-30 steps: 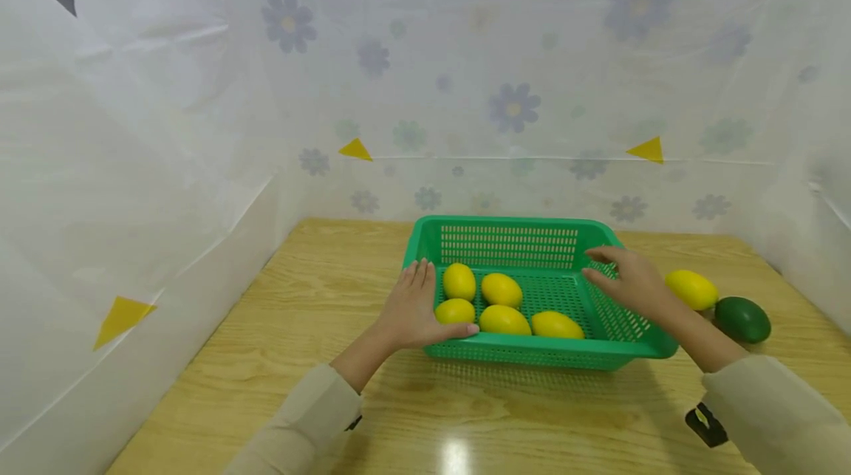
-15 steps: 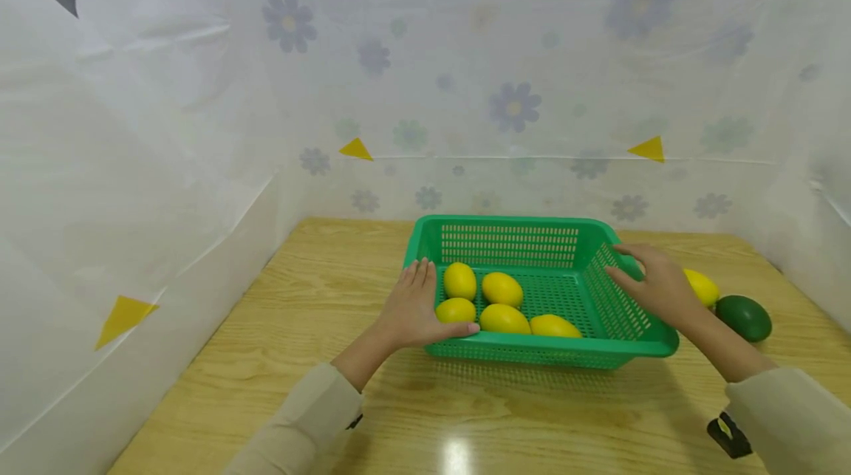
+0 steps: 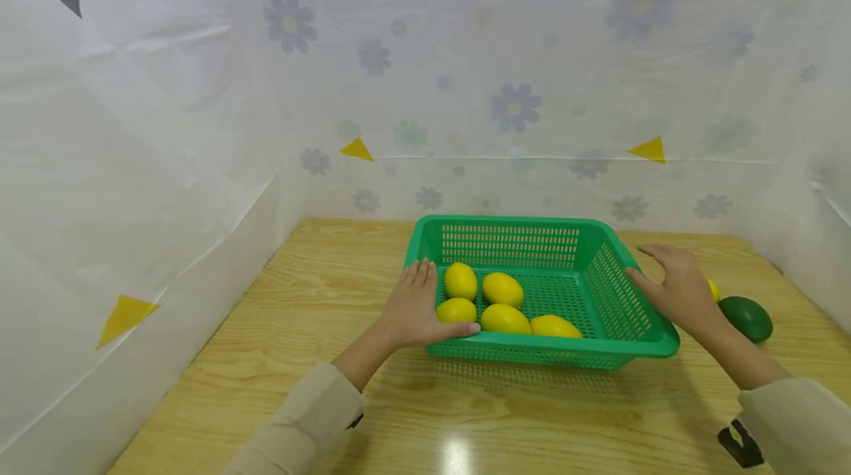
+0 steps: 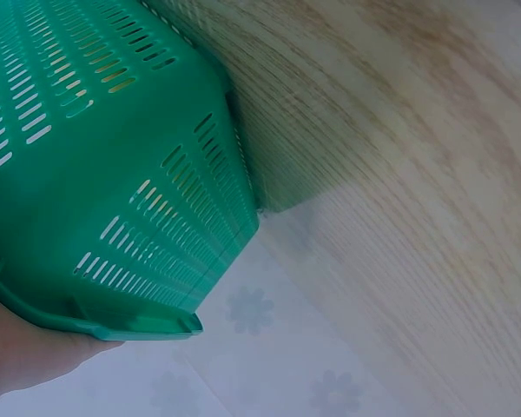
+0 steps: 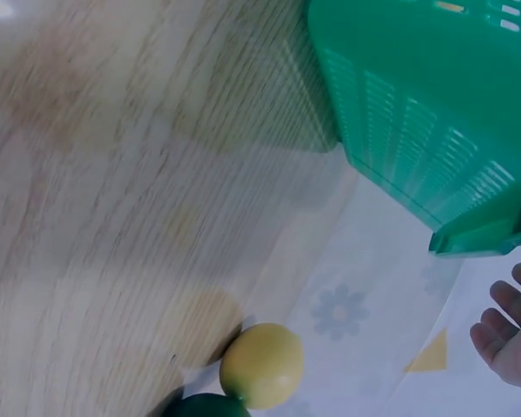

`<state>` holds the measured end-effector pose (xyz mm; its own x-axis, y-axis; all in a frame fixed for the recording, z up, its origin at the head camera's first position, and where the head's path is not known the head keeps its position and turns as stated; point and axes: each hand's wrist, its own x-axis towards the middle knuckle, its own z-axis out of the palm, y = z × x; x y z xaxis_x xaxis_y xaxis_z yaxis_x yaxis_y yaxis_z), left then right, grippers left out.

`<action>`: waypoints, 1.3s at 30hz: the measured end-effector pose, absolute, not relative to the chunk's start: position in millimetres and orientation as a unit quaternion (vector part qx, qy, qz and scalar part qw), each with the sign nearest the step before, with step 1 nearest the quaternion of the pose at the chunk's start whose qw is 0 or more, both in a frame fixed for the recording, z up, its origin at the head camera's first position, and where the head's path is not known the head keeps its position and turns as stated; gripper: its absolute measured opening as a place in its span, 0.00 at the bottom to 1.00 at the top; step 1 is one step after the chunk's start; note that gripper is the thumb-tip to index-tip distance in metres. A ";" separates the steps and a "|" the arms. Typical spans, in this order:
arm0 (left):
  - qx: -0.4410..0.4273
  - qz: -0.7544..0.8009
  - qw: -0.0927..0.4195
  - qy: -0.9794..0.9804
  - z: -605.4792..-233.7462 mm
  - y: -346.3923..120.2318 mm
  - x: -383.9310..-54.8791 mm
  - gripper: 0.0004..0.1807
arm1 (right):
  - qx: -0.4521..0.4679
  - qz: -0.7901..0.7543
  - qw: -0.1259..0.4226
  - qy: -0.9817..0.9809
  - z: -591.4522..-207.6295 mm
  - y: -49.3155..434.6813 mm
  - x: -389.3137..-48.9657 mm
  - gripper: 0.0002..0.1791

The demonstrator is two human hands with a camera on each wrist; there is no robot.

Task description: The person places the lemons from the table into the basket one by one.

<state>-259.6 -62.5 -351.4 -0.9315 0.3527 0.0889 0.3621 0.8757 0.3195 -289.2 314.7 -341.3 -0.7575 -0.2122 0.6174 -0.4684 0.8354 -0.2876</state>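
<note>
A green slotted plastic basket (image 3: 565,346) stands on the wooden table with several lemons (image 3: 505,318) gathered in its left and front part. My left hand (image 3: 415,311) rests on the left front corner, fingers straight over the left rim and thumb along the front rim. Just past the right rim is my right hand (image 3: 685,294), holding nothing, its fingers loosely bent; in the right wrist view those fingers (image 5: 504,317) are apart from the basket wall (image 5: 417,130). Beyond this hand lie another lemon (image 5: 262,367), mostly hidden in the head view, and a dark green avocado (image 3: 746,318).
Pale floral sheeting (image 3: 512,91) hangs behind the table (image 3: 319,283) and along both sides. The basket sits near the back of the table. Yellow and dark triangles mark the sheeting.
My right hand has moved right, from over the basket's inside to beyond its right rim, covering more of the outside lemon. The left hand stays put. The front right lemon in the basket has shifted slightly.
</note>
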 end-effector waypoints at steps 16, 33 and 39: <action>-0.184 -0.171 0.011 -0.968 -351.1 -62.9 -259.8 0.62 | 0.157 0.217 0.294 -0.918 -348.5 340.0 -287.1 0.26; -0.184 -0.179 0.006 -0.967 -349.7 -63.4 -257.6 0.63 | 0.155 0.204 0.298 -0.919 -358.8 352.3 -283.1 0.28; -0.182 -0.176 0.009 -0.967 -351.8 -63.2 -259.1 0.62 | 0.158 0.192 0.317 -0.915 -362.0 359.0 -283.3 0.27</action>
